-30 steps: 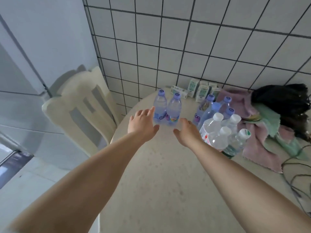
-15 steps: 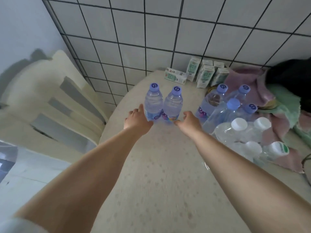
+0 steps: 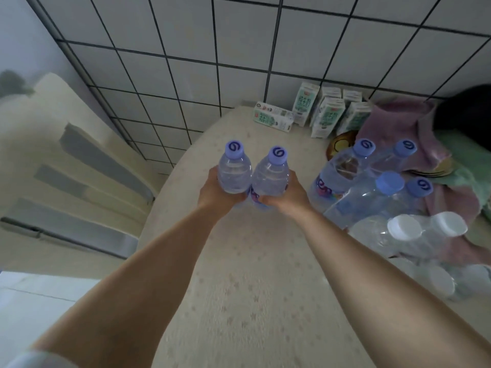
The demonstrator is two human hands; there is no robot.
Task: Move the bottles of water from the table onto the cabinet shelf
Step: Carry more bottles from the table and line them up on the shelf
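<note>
Head view: the left hand (image 3: 212, 191) wraps the left bottle (image 3: 234, 172) and the right hand (image 3: 288, 193) wraps the right bottle (image 3: 271, 179), fingers curled tight low on each body. The two bottles touch side by side, upright over the table (image 3: 252, 274), likely paired so both travel in one trip. More bottles (image 3: 372, 181) wait at the right; no cabinet shows.

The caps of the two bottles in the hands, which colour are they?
Light purple-blue, each with a dark swirl mark on top: left bottle cap, right bottle cap. Head view.
</note>
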